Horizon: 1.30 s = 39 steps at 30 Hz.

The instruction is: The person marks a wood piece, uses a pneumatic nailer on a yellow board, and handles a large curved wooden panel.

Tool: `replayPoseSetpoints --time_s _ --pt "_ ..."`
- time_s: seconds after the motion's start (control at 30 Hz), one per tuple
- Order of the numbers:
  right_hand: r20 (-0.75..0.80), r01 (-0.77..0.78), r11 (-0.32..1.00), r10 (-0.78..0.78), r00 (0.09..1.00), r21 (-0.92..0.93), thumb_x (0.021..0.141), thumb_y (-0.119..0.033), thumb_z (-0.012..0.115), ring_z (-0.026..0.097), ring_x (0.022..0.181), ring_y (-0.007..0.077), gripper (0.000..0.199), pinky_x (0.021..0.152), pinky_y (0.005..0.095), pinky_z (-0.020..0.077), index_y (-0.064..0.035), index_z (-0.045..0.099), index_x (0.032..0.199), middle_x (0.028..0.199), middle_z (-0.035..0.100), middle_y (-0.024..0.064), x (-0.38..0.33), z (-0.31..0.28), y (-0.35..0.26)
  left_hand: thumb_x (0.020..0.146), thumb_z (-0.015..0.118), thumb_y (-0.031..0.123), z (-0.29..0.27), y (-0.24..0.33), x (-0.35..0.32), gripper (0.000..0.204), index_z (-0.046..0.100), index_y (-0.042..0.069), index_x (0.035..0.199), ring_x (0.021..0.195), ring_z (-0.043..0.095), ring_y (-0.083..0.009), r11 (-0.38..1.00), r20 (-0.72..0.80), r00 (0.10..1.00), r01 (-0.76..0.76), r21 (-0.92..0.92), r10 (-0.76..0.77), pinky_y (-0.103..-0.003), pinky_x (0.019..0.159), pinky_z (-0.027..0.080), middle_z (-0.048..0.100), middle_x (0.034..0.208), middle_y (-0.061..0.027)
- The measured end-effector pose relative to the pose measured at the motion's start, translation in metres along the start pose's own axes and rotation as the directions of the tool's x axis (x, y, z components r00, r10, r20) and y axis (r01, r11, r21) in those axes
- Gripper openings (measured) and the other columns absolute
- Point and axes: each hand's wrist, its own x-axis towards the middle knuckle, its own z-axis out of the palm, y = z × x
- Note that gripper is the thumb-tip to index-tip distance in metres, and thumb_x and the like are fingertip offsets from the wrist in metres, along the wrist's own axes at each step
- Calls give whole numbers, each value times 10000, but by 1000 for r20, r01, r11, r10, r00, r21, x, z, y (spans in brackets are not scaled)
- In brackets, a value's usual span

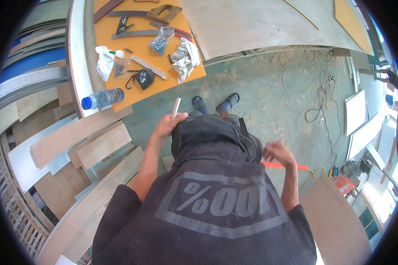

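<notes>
My left hand point(167, 125) is closed round a short, pale wooden strip point(176, 107), whose free end points up and away from me. It sits at the left of my waist, just short of the orange-topped table point(172, 90). On the right, my right hand point(277, 153) hangs beside my hip with bent fingers, smeared by motion; whether it holds anything I cannot make out. Closest to the left hand on the table are a black tape measure point(144, 78), a longer wooden strip point(148, 67), a water bottle point(103, 98) with a blue cap and a crumpled white cloth point(185, 59).
Farther back on the table lie a handsaw point(164, 14), a combination square point(123, 26) and a bag of screws point(161, 43). Wooden boards point(104, 145) are stacked at the left. A cable point(325, 90) snakes over the dusty floor; an orange coiled hose point(296, 167) runs beside my right hand.
</notes>
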Motion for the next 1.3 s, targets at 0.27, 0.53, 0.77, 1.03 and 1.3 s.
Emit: replayPoseSetpoints --time_s 0.27,0.53,0.77,1.03,1.3 --pt "201 129 975 -166 965 182 918 -118 724 699 874 114 304 756 281 557 38 736 1179 990 769 60 -70 45 15 903 693 618 8 31 16 630 738 69 1208 787 613 -87 987 171 985 9 158 -36 -237 644 444 689 955 17" --pt "60 169 898 -211 976 406 881 -130 797 670 1003 106 435 893 276 530 58 681 1255 1127 743 75 -95 75 21 958 669 519 0 14 23 598 696 15 1278 1106 656 -170 985 258 958 -151 87 124 -285 982 485 709 1220 -90" --pt "139 -24 888 -46 989 460 874 -143 822 660 944 81 414 828 255 527 57 702 1216 1077 747 55 -113 86 39 955 679 403 15 54 5 398 777 31 1054 995 672 -151 887 66 969 -245 392 239 -291 906 498 752 1018 -72" --pt "100 -46 868 -4 995 495 874 -139 822 659 905 76 371 794 249 527 56 720 1173 1031 750 48 -118 111 58 890 742 459 103 158 42 397 798 73 966 770 641 -146 499 557 831 -483 720 1 -330 741 498 713 802 -33" --pt "52 -18 845 -12 999 534 873 -135 821 658 866 71 330 761 242 526 54 739 1130 985 752 42 -116 123 65 866 705 666 151 137 82 571 814 117 979 850 647 -192 432 658 644 -503 748 -390 -346 769 494 743 965 -48"
